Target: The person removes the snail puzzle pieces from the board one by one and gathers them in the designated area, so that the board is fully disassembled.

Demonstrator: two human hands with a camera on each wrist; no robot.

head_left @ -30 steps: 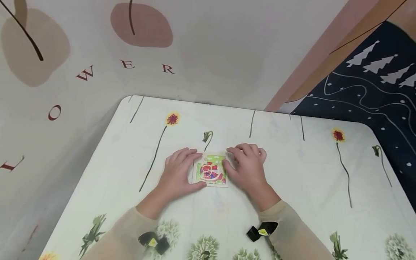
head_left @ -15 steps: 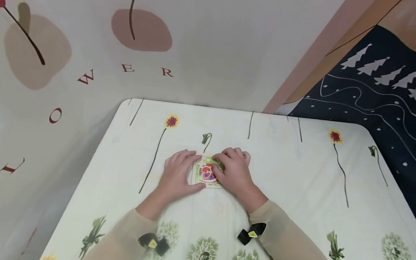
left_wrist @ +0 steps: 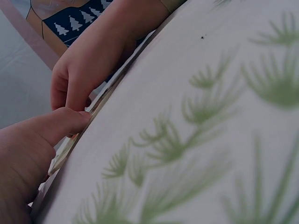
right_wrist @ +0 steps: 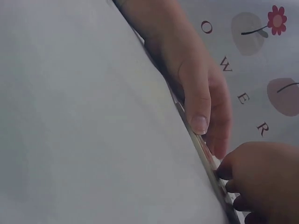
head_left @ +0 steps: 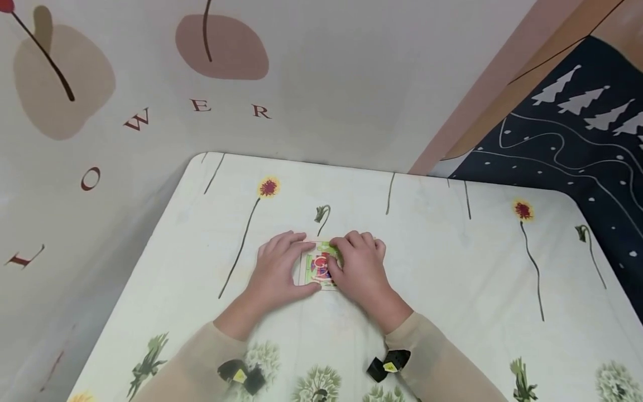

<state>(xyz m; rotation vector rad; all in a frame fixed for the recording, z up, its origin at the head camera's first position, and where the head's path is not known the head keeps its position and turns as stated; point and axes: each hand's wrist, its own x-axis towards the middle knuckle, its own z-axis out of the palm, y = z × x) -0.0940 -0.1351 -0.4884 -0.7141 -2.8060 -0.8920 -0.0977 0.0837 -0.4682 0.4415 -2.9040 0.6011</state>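
A small square picture puzzle [head_left: 317, 269] in a pale wooden frame lies flat on the table, with green, red and purple parts. My left hand [head_left: 275, 269] grips its left side, thumb at the near edge and index finger at the far edge. Bent over the puzzle's right part is my right hand [head_left: 363, 267], its thumb and index finger apart on the face. This hand covers the right side, so whether it pinches a piece is hidden. In the right wrist view the frame's edge [right_wrist: 204, 151] shows beneath the left thumb [right_wrist: 199, 122].
A white cloth [head_left: 452, 268] printed with flowers covers the table. Behind it rises a pale wall [head_left: 341, 84] with letters and fruit shapes, and a dark panel [head_left: 552, 139] with white trees at the right. Black wrist straps [head_left: 394, 362] sit on both sleeves.
My right hand has moved left from the puzzle's right edge onto its face, covering the right part. The left hand keeps its grip, and the puzzle stays in place.
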